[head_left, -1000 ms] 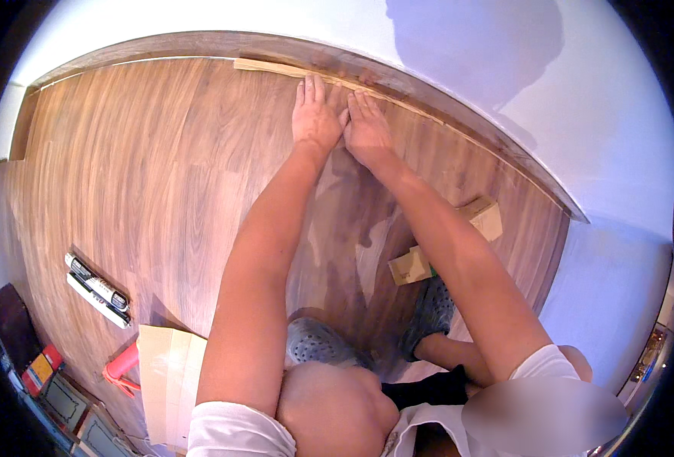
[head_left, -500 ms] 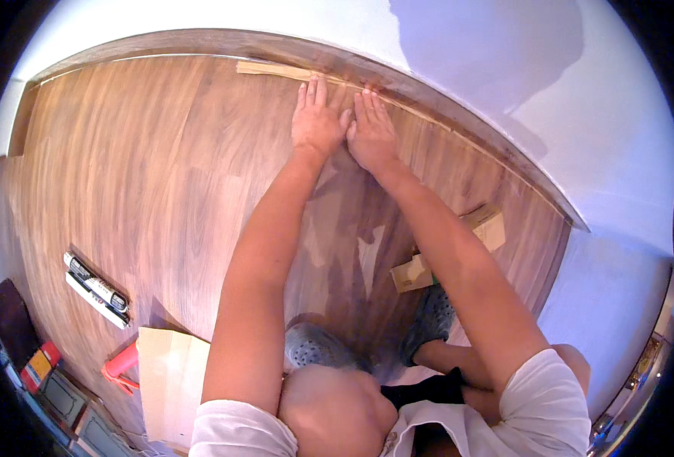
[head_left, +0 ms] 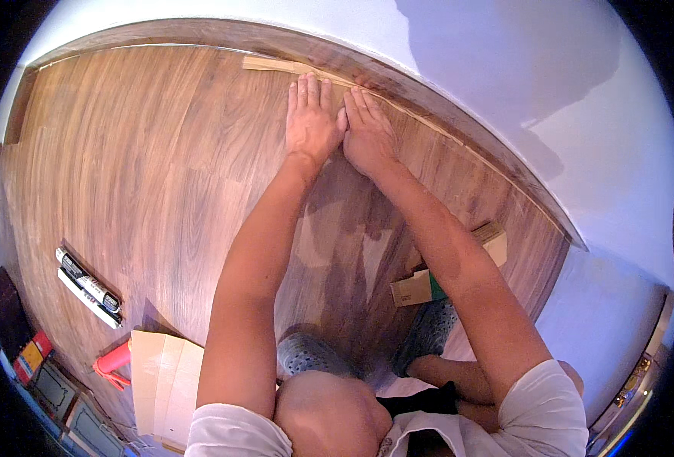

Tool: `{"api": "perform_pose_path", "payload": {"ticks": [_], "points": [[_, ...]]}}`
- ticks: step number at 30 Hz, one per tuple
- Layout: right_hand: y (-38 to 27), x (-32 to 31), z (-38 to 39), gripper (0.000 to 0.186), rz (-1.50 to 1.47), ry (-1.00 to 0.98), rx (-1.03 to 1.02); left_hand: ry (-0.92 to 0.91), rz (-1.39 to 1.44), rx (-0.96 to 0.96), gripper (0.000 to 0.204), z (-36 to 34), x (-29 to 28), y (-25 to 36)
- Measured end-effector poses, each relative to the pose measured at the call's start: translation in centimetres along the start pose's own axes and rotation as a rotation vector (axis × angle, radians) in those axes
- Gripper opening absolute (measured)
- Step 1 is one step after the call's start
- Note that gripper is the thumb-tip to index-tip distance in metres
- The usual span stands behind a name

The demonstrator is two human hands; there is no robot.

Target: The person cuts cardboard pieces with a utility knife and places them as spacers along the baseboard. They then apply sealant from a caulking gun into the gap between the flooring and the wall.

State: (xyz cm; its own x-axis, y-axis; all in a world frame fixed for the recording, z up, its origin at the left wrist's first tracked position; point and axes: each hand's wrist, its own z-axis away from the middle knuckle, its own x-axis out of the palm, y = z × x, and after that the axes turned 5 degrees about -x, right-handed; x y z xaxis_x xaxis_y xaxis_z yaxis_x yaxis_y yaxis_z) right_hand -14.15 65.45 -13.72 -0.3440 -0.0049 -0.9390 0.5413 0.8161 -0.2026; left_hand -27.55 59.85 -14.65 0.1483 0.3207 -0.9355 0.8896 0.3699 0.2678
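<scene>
A thin tan strip [head_left: 267,65], perhaps folded cardboard, lies along the foot of the brown baseboard [head_left: 200,32]. My left hand [head_left: 308,122] is laid flat, fingers stretched forward with the tips at the strip. Close beside it, my right hand [head_left: 369,137] is also flat, its fingertips at the narrow line where floor and baseboard meet. The thumb side of each hand touches the other. Neither hand grips anything; whatever lies under the palms is hidden.
Folded cardboard [head_left: 413,289] lies by my right shoe, partly behind my forearm. To the left are black-and-white tubes [head_left: 89,288], a red tool with a handle [head_left: 114,364] and a cardboard sheet [head_left: 162,385]. Boxes [head_left: 59,388] stand at the far lower left. A white wall [head_left: 352,19] rises ahead.
My hands stay pressed flat near the baseboard, the left shifted slightly left. The whole view has tilted a little, moving the floor items slightly in the picture.
</scene>
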Motion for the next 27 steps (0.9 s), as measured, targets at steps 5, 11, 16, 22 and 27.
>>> {"api": "perform_pose_path", "payload": {"ticks": [5, 11, 16, 22, 27], "points": [[-0.7, 0.3, -0.3, 0.052, 0.001, 0.025, -0.003, 0.001, 0.076, 0.058, 0.068, -0.4, -0.4, -1.4], [-0.9, -0.1, -1.4, 0.055, 0.021, -0.083, 0.008, -0.058, 0.148, 0.118, 0.061, -1.7, -1.7, -4.3], [-3.1, -0.7, -3.7, 0.051, -0.079, -0.111, -0.028, 0.005, 0.102, 0.025, 0.058, -1.4, -2.4, -4.7], [-2.9, 0.7, -3.8, 0.045, -0.082, 0.021, -0.06, 0.084, 0.073, -0.015, 0.063, -1.1, -0.8, -4.5], [-3.2, 0.6, -3.7, 0.042, -0.114, 0.071, -0.072, 0.068, 0.075, 0.015, 0.065, -1.3, -0.6, -4.7]]}}
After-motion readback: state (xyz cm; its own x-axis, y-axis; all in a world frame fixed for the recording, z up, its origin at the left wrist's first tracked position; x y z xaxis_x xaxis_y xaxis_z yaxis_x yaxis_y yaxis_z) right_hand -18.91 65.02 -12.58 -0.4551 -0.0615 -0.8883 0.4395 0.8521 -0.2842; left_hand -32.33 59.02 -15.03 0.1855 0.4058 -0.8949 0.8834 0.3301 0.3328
